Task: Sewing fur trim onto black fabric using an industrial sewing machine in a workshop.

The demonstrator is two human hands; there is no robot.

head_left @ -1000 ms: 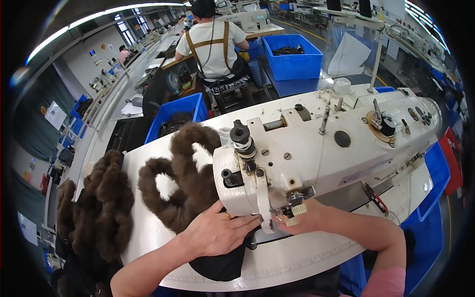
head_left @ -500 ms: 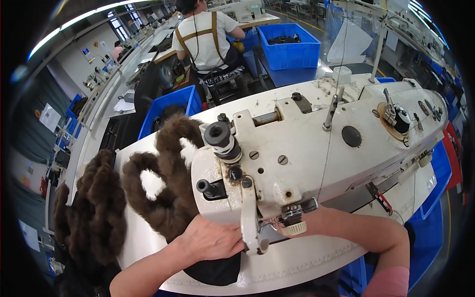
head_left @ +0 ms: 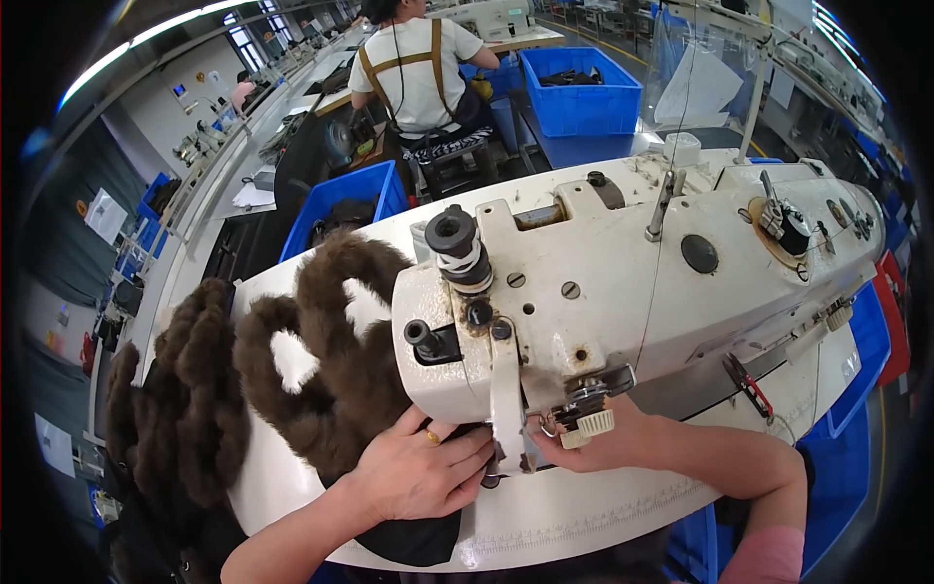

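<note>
A white sewing machine (head_left: 613,273) stands in front of me on a white table. My left hand (head_left: 413,467) lies on a piece of black cloth (head_left: 413,535) just left of the needle area, its fingers stretched out and somewhat apart. The cloth joins or lies beneath a brown fur piece (head_left: 341,389) with two looped parts, on the table left of the machine head. My right hand (head_left: 589,443) is under the machine arm at the needle area. Its fingers are partly hidden by the tension knob (head_left: 595,422), so what they hold does not show.
More brown fur pieces (head_left: 199,389) hang over the table's left edge. Red-handled thread snips (head_left: 747,384) rest beside the machine arm. Blue bins stand behind the table (head_left: 384,190) and at the right (head_left: 842,448). A co-worker (head_left: 413,73) sits ahead, beside another blue bin (head_left: 581,92).
My left hand's fingers have spread and lifted a little, and a ring now shows. My right hand has come nearer the needle area and is more visible. The whole view has shifted slightly.
</note>
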